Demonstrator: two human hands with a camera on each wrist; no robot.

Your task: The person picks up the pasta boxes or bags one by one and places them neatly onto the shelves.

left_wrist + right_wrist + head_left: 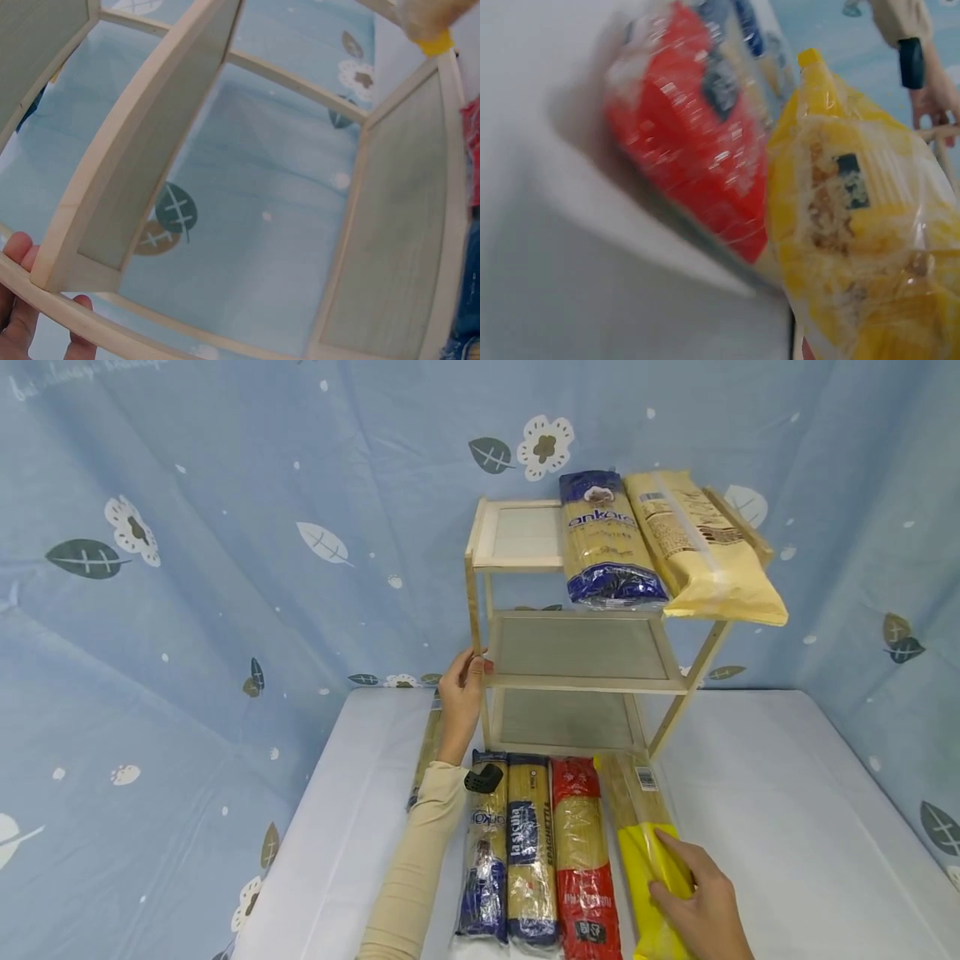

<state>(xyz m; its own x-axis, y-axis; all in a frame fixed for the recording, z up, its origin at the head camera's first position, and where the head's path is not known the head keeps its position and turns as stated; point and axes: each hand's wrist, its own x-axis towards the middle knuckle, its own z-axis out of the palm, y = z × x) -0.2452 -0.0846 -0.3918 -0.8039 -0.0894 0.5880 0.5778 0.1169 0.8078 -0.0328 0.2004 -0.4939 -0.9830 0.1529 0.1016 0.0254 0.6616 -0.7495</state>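
My left hand (461, 697) grips the left post of a three-tier wooden shelf rack (581, 682) at its middle tier. The left wrist view shows those fingers (80, 341) around the frame's wooden edge. At the lower right, my right hand (705, 897) holds a yellow pasta packet (637, 860), thumb and fingers on its sides. The packet's far end reaches the rack's bottom tier. Beside it lie a red pasta packet (581, 835), a blue-labelled spaghetti packet (531, 860) and a blue-ended pasta packet (487, 860), side by side before the rack.
On the top tier lie a blue-ended Ankara pasta packet (609, 535) and a cream packet (701, 547), both overhanging the front edge. Another packet (427, 743) lies left of the rack, partly behind my left arm. Patterned blue fabric (225, 568) hangs around the white table (765, 827).
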